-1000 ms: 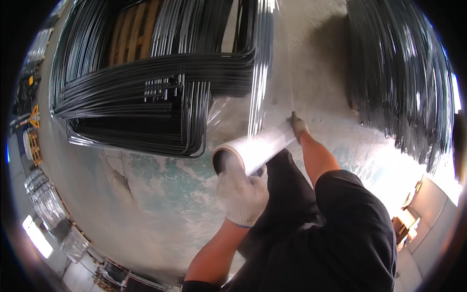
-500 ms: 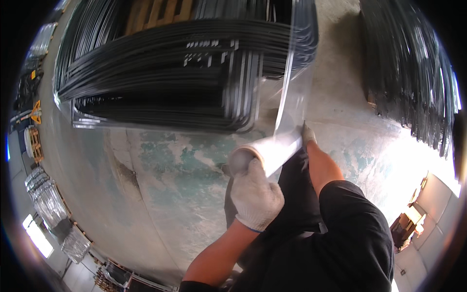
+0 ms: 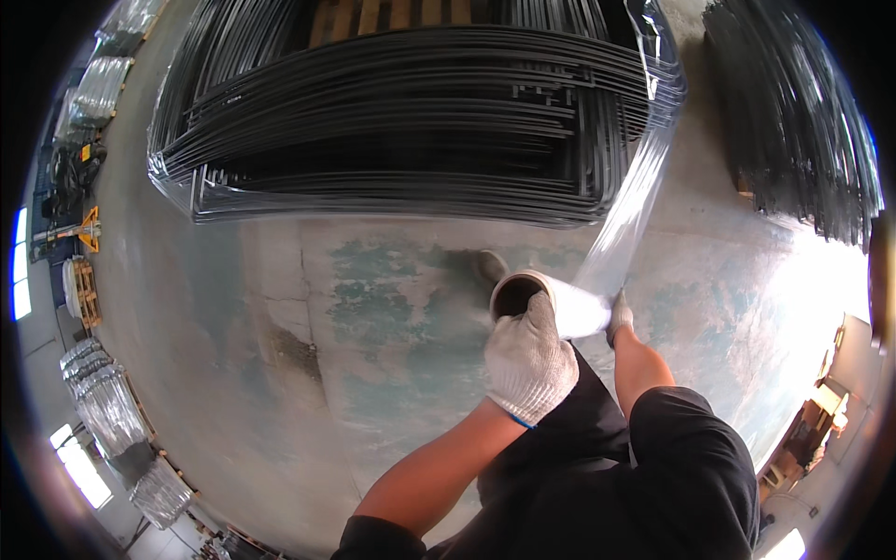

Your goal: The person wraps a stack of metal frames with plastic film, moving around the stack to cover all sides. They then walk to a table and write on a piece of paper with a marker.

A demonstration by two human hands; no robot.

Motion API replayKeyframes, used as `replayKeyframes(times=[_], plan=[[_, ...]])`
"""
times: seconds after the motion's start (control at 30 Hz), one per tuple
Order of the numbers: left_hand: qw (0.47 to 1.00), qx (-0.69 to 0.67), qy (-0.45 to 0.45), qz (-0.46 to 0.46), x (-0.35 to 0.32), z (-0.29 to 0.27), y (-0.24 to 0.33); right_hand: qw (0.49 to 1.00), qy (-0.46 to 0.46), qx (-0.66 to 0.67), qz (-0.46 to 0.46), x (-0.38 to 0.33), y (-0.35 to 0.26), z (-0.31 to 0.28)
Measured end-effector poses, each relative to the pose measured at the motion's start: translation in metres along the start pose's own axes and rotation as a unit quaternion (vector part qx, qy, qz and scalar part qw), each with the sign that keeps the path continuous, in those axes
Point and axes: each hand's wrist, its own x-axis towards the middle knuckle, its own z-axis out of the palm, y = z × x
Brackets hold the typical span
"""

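A roll of clear stretch film (image 3: 581,310) is held across the front of my body, its hollow core facing left. My left hand (image 3: 532,366), in a white knit glove, is closed on the roll's left end with the thumb at the core's rim. At the other end my gloved right hand (image 3: 620,315) grips the roll; its fingers are mostly hidden. A taut strip of film (image 3: 627,219) runs from the roll up to the right corner of a large stack of black metal frames (image 3: 392,201). Film also wraps the stack's left corner.
Wooden slats (image 3: 387,13) show inside the stack. To the right stands another tall bundle of black, film-covered pieces (image 3: 793,131). Wrapped bundles (image 3: 107,406) and a yellow pallet jack (image 3: 89,229) line the left side. The concrete floor (image 3: 383,373) has worn green patches.
The stack now sits farther right in view, as do the roll and both hands. The film strip, upright before, now slants up and right to the stack's corner. Both hands keep hold of the roll.
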Motion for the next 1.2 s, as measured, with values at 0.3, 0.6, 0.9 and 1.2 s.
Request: replayKeyframes(times=[0.3,0.6,0.9,1.2], plan=[[0.998,-0.033,-0.051,0.022,0.019,-0.119,-0.133,0.999,0.015,0.035,0.038,-0.112,0.076,0.149],[0.983,-0.113,-0.126,0.07,0.013,-0.213,-0.245,0.982,-0.01,0.176,0.06,-0.165,0.181,0.197],[0.968,-0.102,-0.174,0.149,-0.006,-0.355,-0.373,0.965,0.025,0.26,0.034,-0.278,0.321,0.381],[0.963,-0.048,-0.199,0.174,0.004,-0.479,-0.499,0.951,0.022,0.295,0.088,-0.447,0.392,0.536]])
